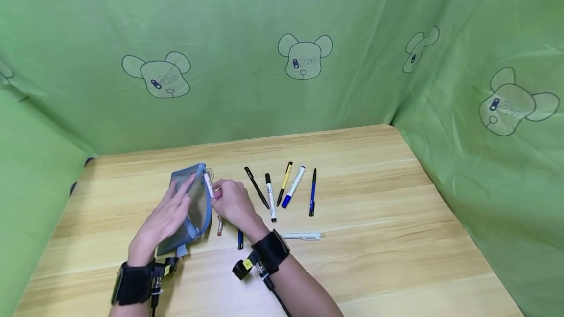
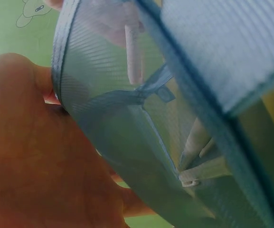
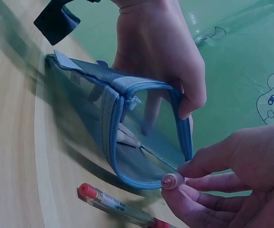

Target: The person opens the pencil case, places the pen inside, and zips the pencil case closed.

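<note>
Head cam: R hand [image 1: 233, 202] pinches slim pale-pink pen [image 1: 209, 185] at open mouth of blue see-through mesh zip pouch [image 1: 198, 209]; L hand [image 1: 165, 216] prob. grips pouch's edge, hold part hidden.

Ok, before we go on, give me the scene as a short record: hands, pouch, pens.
left hand: grips the pouch
right hand: pinches a pinkish-white pen at the pouch's mouth
pouch: blue, see-through, open
inside pouch: pale pens, count unclear
beside pouch: red-ended pen
beyond right hand: black pen, black-capped white marker, yellow-and-black pen, blue-capped white marker, blue pen
near right wrist: white pen, partly hidden dark-blue pen
</note>
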A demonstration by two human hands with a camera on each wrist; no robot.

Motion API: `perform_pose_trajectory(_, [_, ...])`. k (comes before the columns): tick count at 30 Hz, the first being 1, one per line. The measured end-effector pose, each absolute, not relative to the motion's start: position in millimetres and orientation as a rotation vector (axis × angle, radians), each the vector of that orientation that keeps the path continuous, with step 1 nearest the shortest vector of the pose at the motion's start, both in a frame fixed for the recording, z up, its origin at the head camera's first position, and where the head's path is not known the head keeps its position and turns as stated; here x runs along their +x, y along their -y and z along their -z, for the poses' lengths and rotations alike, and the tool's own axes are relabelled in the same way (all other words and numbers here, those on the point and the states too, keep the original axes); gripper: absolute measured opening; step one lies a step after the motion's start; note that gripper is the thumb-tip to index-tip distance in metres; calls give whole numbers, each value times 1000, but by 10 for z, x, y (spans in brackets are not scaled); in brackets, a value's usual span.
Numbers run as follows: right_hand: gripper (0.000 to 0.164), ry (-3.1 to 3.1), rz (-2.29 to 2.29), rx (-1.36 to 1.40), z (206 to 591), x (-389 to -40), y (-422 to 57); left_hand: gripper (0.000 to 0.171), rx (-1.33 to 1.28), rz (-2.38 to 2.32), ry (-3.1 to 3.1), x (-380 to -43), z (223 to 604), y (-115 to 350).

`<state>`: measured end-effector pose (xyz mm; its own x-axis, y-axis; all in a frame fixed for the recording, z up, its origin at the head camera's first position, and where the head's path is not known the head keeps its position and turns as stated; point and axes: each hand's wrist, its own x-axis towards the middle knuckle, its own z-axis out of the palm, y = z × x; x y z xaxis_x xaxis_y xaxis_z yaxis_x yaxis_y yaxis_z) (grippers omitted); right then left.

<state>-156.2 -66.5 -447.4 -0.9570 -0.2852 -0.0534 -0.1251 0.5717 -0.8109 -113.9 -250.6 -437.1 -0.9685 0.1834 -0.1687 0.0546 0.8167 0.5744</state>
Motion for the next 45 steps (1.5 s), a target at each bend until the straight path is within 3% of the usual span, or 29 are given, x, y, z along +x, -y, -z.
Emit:
perform_pose_trajectory(23, [29, -2529, 1430, -441, 4492, -1594, 863, 58, 208, -883, -2775, -1164, 4376, 2534])
perform_pose_trajectory(45, [27, -2884, 1201, -599, 4348, -1660, 144, 59, 180, -892, -2768, -1146, 4358, 2543])
